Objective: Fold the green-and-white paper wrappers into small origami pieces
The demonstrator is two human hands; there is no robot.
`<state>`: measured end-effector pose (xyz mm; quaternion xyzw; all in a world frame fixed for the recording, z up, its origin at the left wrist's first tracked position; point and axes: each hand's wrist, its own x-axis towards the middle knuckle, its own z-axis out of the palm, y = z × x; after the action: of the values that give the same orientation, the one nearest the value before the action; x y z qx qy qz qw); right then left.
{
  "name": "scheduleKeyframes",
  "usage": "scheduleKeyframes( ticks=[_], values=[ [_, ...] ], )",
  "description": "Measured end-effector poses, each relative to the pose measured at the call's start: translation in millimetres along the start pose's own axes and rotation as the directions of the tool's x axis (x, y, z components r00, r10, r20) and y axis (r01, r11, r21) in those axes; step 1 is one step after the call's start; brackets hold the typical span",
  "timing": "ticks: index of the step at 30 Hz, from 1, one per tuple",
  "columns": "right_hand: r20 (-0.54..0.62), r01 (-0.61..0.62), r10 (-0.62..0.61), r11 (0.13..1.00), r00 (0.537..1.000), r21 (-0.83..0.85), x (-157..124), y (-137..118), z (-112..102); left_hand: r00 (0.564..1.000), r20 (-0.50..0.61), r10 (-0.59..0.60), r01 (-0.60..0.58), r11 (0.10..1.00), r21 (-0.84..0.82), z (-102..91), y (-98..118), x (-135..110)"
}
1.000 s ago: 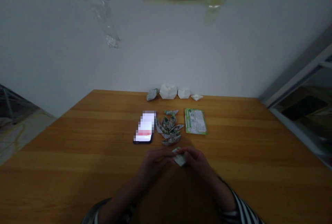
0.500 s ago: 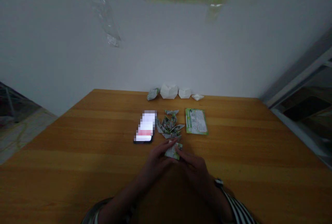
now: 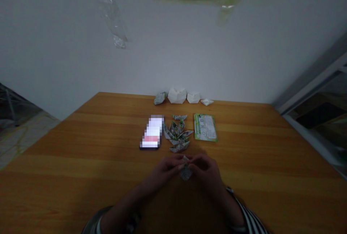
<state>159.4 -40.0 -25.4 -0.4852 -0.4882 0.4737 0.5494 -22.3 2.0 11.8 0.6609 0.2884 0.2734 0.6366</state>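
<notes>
Between my two hands, just above the near part of the table, is a small piece of printed paper point(image 3: 185, 173), partly folded, its lower end pointing down. My left hand point(image 3: 168, 167) pinches its left side with thumb and fingers. From the right, my right hand point(image 3: 205, 167) grips the opposite side, and the fingertips of both hands nearly meet. The fingers hide the paper's upper middle. Beyond the hands lies a cluster of folded printed-paper pieces point(image 3: 176, 130), several pointed ones spread like petals, with one more folded piece point(image 3: 179, 147) nearest to me.
A phone point(image 3: 153, 133) with a lit, blurred screen lies left of the cluster. To the right is a flat green-and-white printed stack point(image 3: 205, 127). White folded paper shapes point(image 3: 177, 96) and a crumpled printed one point(image 3: 159, 98) stand along the wall at the wooden table's point(image 3: 81, 136) back edge.
The paper has turned from lying flat between my hands to a folded, downward-pointing shape. Both hands have come slightly nearer to me, uncovering the closest folded piece.
</notes>
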Motion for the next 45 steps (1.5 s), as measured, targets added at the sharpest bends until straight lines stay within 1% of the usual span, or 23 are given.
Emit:
scheduleKeyframes(
  ticks=[2,4,6,8,10,13,16,18,21,24,28,31,32,34,37,39,40,43,45],
  values=[
    [-0.018,0.040,-0.041,0.997,0.999,-0.066,-1.9,1.0,0.0,0.995,-0.096,-0.006,0.009,0.999,0.034,2.3,-5.3,0.8],
    [-0.022,0.100,-0.104,0.984,0.994,-0.148,-4.6,0.0,-0.1,0.977,-0.210,0.025,-0.008,0.997,0.080,4.1,-12.0,1.8],
    [-0.005,0.177,-0.183,0.960,0.983,-0.216,-6.9,-2.2,-0.4,0.955,-0.290,0.069,-0.042,0.994,0.096,4.9,-16.3,2.4],
    [0.023,0.245,-0.247,0.939,0.969,-0.242,-7.9,-4.6,-1.3,0.931,-0.350,0.105,-0.081,0.993,0.082,5.2,-16.4,2.4],
    [0.017,0.277,-0.281,0.928,0.959,-0.249,-7.8,-6.3,-2.7,0.913,-0.385,0.135,-0.120,0.991,0.064,5.3,-13.3,1.6],
    [-0.026,0.301,-0.319,0.917,0.947,-0.263,-6.7,-7.5,-5.3,0.912,-0.375,0.168,-0.146,0.985,0.087,5.5,-8.0,-0.2],
    [-0.046,0.333,-0.357,0.905,0.933,-0.266,-6.4,-8.5,-7.5,0.893,-0.408,0.189,-0.137,0.979,0.153,4.2,-6.7,-2.2],
    [-0.032,0.358,-0.380,0.894,0.925,-0.270,-6.7,-9.4,-9.0,0.881,-0.433,0.192,-0.126,0.976,0.177,2.6,-7.6,-3.2],
    [0.016,0.393,-0.407,0.870,0.913,-0.298,-7.1,-10.4,-11.0,0.890,-0.427,0.163,-0.111,0.983,0.145,1.7,-8.4,-4.0],
    [0.024,0.406,-0.422,0.852,0.906,-0.330,-7.5,-10.0,-10.9,0.887,-0.454,0.084,-0.068,0.996,0.050,6.4,-7.3,-4.2],
    [-0.026,0.367,-0.400,0.862,0.916,-0.349,-9.2,-8.9,-5.0,0.834,-0.545,-0.081,0.019,0.993,-0.119,20.0,-6.4,-4.1],
    [-0.059,0.313,-0.358,0.876,0.932,-0.366,-11.1,-8.7,0.0,0.802,-0.572,-0.173,0.064,0.977,-0.205,27.7,-7.8,-2.7],
    [-0.064,0.302,-0.350,0.875,0.935,-0.378,-11.7,-8.6,1.0,0.801,-0.568,-0.191,0.071,0.971,-0.227,28.8,-8.3,-1.8],
    [-0.066,0.301,-0.355,0.865,0.932,-0.402,-12.2,-8.2,1.4,0.816,-0.539,-0.207,0.068,0.961,-0.267,28.8,-9.1,-0.1],
    [-0.041,0.343,-0.389,0.853,0.920,-0.392,-10.9,-7.2,-0.8,0.866,-0.470,-0.171,0.043,0.961,-0.272,24.7,-9.0,1.7],
    [-0.005,0.359,-0.385,0.866,0.923,-0.349,-8.7,-7.0,-2.7,0.890,-0.447,-0.097,0.014,0.983,-0.184,20.5,-8.9,1.5],
    [0.014,0.363,-0.379,0.875,0.925,-0.321,-7.4,-7.1,-3.4,0.894,-0.446,-0.046,-0.008,0.993,-0.118,18.3,-9.0,1.0],
    [0.051,0.367,-0.367,0.892,0.929,-0.263,-3.8,-8.0,-4.6,0.895,-0.439,0.084,-0.066,0.996,0.057,12.6,-9.2,-1.6],
    [0.066,0.374,-0.370,0.893,0.927,-0.250,-2.1,-8.7,-5.0,0.897,-0.424,0.121,-0.079,0.990,0.116,10.7,-8.5,-3.2]
  ],
)
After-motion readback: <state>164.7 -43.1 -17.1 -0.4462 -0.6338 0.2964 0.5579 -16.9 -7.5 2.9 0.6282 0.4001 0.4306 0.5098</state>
